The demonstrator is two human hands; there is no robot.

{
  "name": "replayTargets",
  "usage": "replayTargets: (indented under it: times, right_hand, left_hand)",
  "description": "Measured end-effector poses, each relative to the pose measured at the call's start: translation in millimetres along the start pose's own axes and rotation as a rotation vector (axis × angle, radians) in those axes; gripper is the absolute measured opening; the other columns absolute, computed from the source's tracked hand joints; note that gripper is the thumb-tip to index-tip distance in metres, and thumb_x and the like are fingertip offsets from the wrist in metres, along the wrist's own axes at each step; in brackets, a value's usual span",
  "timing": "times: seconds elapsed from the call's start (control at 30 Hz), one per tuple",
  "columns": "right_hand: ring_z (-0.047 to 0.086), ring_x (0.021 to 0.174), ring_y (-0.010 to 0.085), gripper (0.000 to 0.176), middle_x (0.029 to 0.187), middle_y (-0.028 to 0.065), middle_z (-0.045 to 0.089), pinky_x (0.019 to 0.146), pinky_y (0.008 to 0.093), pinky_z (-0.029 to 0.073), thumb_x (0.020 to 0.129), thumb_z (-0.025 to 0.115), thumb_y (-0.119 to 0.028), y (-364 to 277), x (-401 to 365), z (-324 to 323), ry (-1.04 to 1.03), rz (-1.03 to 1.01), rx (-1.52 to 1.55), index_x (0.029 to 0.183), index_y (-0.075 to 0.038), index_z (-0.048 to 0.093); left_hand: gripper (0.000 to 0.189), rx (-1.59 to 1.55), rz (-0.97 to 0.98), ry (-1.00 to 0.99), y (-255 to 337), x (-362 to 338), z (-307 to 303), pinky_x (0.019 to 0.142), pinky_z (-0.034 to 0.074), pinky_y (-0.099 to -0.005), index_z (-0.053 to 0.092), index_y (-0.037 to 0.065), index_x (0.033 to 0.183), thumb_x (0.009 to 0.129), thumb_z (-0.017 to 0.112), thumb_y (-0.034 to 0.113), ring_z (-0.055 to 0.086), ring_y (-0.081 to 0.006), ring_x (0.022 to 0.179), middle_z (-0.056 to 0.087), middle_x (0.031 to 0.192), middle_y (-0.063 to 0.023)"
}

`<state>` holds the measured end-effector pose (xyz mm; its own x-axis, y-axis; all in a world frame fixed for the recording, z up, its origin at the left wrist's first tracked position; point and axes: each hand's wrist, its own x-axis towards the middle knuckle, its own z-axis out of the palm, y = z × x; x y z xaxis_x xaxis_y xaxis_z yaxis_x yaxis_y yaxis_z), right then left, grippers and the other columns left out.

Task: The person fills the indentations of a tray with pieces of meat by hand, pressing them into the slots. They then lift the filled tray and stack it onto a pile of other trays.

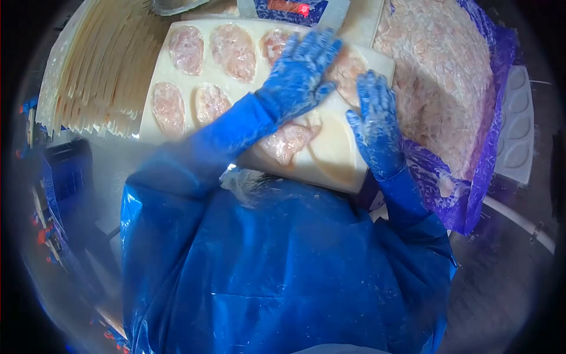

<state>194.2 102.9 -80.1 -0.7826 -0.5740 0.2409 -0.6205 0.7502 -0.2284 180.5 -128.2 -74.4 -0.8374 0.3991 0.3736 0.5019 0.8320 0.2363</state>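
Observation:
A white moulded tray [159, 85] with oval hollows lies in front of me, and pieces of pale raw meat [233, 52] fill several of the hollows. My left hand [303, 74], in a wet blue glove, lies flat with fingers stretched over the upper row and partly hides the meat there. Close to the tray's right edge is my right hand [378, 121], also gloved, fingers extended and thumb apart, beside a meat piece [349, 74] in the upper right hollow. A ragged piece of meat [288, 141] lies unevenly in the lower row, below my left wrist.
To the right, a large heap of raw meat [436, 82] sits on purple plastic sheeting [501, 76]. A stack of thin pale sheets or trays [100, 65] stands at the left. Another white moulded tray [519, 127] is at far right. A device with a red display [295, 8] stands behind.

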Motion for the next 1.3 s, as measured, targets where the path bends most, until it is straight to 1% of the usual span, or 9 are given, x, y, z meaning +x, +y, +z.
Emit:
replayTargets:
  times: [0.1, 0.2, 0.47, 0.63, 0.73, 0.83, 1.13, 1.2, 1.3]
  right_hand:
    - [0.027, 0.149, 0.0383, 0.065, 0.159, 0.0202, 0.034, 0.123, 0.0533, 0.019, 0.095, 0.060, -0.031, -6, 6, -10, 0.072, 0.023, -0.024, 0.151, -0.004, 0.042]
    - [0.028, 0.148, 0.0403, 0.066, 0.159, 0.0132, 0.037, 0.121, 0.0547, 0.023, 0.095, 0.061, -0.033, -8, 16, -9, -0.090, -0.112, -0.170, 0.153, -0.009, 0.041]
    - [0.027, 0.148, 0.0410, 0.068, 0.161, 0.0175, 0.032, 0.122, 0.0519, 0.019, 0.095, 0.060, -0.025, 7, 17, -4, -0.044, -0.092, -0.049, 0.155, -0.003, 0.035]
    - [0.027, 0.149, 0.0392, 0.072, 0.160, 0.0221, 0.032, 0.123, 0.0500, 0.020, 0.095, 0.061, -0.032, 23, 36, 1, 0.248, -0.008, 0.073, 0.154, -0.002, 0.034]
    - [0.027, 0.149, 0.0394, 0.080, 0.161, 0.0230, 0.029, 0.123, 0.0485, 0.020, 0.093, 0.065, -0.039, -8, 49, 10, -0.066, -0.122, 0.027, 0.156, -0.003, 0.031]
    - [0.027, 0.149, 0.0383, 0.079, 0.160, 0.0229, 0.031, 0.123, 0.0478, 0.021, 0.093, 0.064, -0.040, -12, 58, 10, 0.016, -0.140, 0.103, 0.156, -0.004, 0.032]
    - [0.038, 0.144, 0.0312, 0.070, 0.154, 0.0173, 0.043, 0.120, 0.0453, 0.028, 0.097, 0.060, -0.040, -1, 85, 10, 0.018, -0.269, 0.032, 0.153, -0.004, 0.038]
    - [0.038, 0.145, 0.0276, 0.055, 0.155, 0.0142, 0.044, 0.121, 0.0411, 0.026, 0.103, 0.053, -0.030, -17, 102, -27, 0.185, 0.788, 1.511, 0.149, 0.000, 0.045]
    - [0.038, 0.145, 0.0271, 0.055, 0.155, 0.0141, 0.044, 0.121, 0.0407, 0.026, 0.103, 0.052, -0.029, 21, 70, -37, 0.511, 0.689, 1.455, 0.149, 0.000, 0.045]
  left_hand:
    - [0.065, 0.004, -0.111, 0.133, 12, -19, -4, 0.124, 0.012, -0.0542, 0.035, 0.005, 0.154, 0.096, 0.055, 0.025, 0.029, -0.0337, 0.149, 0.038, 0.157, -0.0180]
    - [0.056, 0.013, 0.036, -0.153, 22, -32, -2, 0.124, 0.010, -0.0549, 0.050, 0.004, 0.145, 0.093, 0.056, 0.024, 0.025, -0.0340, 0.151, 0.045, 0.153, -0.0154]
    - [0.066, 0.065, 0.019, -0.301, 35, -25, -7, 0.125, 0.008, -0.0548, 0.039, 0.009, 0.153, 0.093, 0.055, 0.032, 0.027, -0.0311, 0.151, 0.036, 0.159, -0.0126]
    - [0.068, 0.057, -0.085, -0.090, 9, -28, -17, 0.125, 0.008, -0.0540, 0.034, 0.009, 0.156, 0.097, 0.056, 0.036, 0.026, -0.0337, 0.151, 0.031, 0.162, -0.0155]
    - [0.075, 0.061, -0.300, 0.270, -48, -26, -15, 0.123, 0.017, -0.0522, 0.031, 0.005, 0.156, 0.098, 0.057, 0.043, 0.028, -0.0390, 0.149, 0.031, 0.160, -0.0208]
    - [0.076, 0.167, -0.312, 0.043, -69, -32, -3, 0.122, 0.020, -0.0509, 0.031, 0.004, 0.156, 0.097, 0.058, 0.045, 0.029, -0.0405, 0.148, 0.033, 0.159, -0.0233]
    - [0.080, 0.061, -0.217, 0.087, -40, -23, 7, 0.123, 0.018, -0.0484, 0.031, -0.001, 0.154, 0.097, 0.057, 0.049, 0.028, -0.0395, 0.148, 0.033, 0.158, -0.0250]
    - [0.080, 0.036, -0.211, -0.041, -40, -21, 1, 0.124, 0.015, -0.0481, 0.029, -0.001, 0.155, 0.098, 0.055, 0.050, 0.025, -0.0366, 0.150, 0.030, 0.160, -0.0241]
    - [0.080, 0.063, -0.247, 0.105, -48, -14, -14, 0.124, 0.016, -0.0471, 0.030, -0.001, 0.155, 0.098, 0.055, 0.050, 0.026, -0.0369, 0.150, 0.031, 0.159, -0.0245]
